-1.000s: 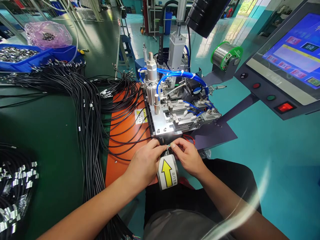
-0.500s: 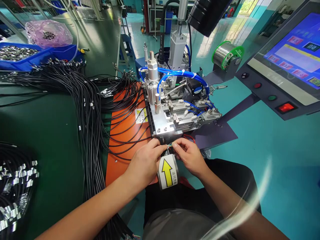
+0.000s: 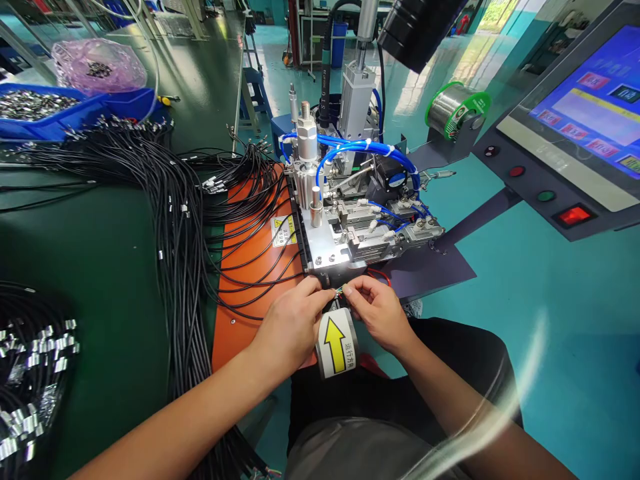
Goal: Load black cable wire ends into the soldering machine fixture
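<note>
Thin coloured wires (image 3: 339, 291) at a cable's end lie between my two hands, at the front edge of a metal machine (image 3: 325, 240). My left hand (image 3: 295, 317) is closed on the cable end, its thumb and fingers by the wires. From the other side my right hand (image 3: 376, 310) pinches the wire tips. Several black cables (image 3: 250, 291) run across the orange plate (image 3: 245, 340) towards my left hand. Just below the hands is a white label with a yellow arrow (image 3: 336, 343) on a rounded part. My fingers hide most of the cable end.
Big bundles of black cables (image 3: 175, 267) cover the green table (image 3: 115, 267) on my left. Blue bins (image 3: 85, 127) of small metal parts stand behind them. A solder wire spool (image 3: 450, 113) and a screen panel (image 3: 575, 147) with buttons are on the right.
Almost nothing differs. Both hands keep their places at the wires, with only tiny finger movement; the whole view has shifted very slightly.
</note>
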A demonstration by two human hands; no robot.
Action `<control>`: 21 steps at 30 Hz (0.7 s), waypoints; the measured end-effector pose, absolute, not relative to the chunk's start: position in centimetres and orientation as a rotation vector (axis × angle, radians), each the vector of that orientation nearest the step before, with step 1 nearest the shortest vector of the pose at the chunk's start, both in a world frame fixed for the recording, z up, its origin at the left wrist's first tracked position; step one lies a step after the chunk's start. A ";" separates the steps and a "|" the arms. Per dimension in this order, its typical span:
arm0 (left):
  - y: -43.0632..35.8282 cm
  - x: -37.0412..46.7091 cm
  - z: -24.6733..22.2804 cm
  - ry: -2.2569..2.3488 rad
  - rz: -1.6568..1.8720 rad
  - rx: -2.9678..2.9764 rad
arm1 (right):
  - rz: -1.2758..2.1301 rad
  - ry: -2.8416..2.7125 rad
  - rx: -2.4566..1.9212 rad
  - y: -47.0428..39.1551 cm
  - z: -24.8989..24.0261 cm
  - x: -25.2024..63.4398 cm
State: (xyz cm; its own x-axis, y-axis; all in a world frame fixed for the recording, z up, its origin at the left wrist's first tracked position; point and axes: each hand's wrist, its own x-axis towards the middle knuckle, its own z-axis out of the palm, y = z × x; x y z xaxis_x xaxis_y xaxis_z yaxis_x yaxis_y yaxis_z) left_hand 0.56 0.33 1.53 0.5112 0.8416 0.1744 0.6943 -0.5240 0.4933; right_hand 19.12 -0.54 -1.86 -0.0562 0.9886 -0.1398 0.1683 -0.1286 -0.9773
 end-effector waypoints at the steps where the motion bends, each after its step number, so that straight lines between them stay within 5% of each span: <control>1: 0.3 0.5 1.5 1.274 0.565 2.397 | 1.276 -1.316 -1.408 -0.5 -1.8 19.1; 21: 0.3 0.5 1.5 1.280 0.559 2.404 | 1.258 -1.295 -1.405 -0.6 -2.1 18.8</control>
